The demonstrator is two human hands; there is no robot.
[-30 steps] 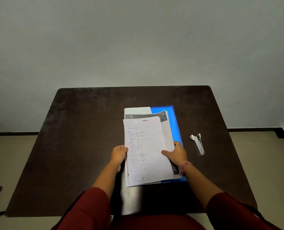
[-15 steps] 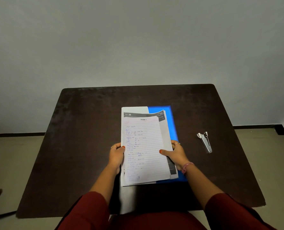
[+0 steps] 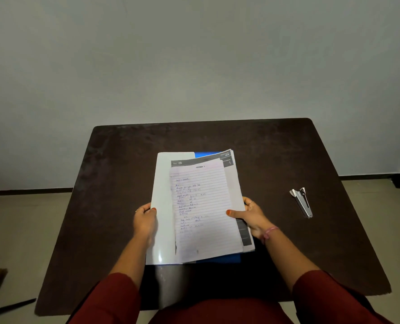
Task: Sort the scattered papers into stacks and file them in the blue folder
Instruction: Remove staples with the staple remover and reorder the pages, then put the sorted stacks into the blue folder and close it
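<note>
A stack of papers (image 3: pixel 203 206) lies in the middle of the dark table, topped by a lined handwritten sheet over printed pages with dark headers. Under it the blue folder (image 3: pixel 224 257) shows as a strip at the near edge and another at the far edge. A pale translucent cover flap (image 3: pixel 163 202) lies along the stack's left side. My left hand (image 3: pixel 145 220) grips the flap's left edge, thumb on top. My right hand (image 3: pixel 250 215) holds the stack's right edge, thumb pressed on the lined sheet.
A metal staple remover (image 3: pixel 301 202) lies on the table (image 3: pixel 114 183) to the right of the stack. A grey wall rises behind the table. Beige floor shows on both sides, with a dark cable at the lower left.
The papers have tilted clockwise, their top now leaning right. My left hand has shifted outward to the pale flap's edge, exposing more of the flap. The view has drifted slightly.
</note>
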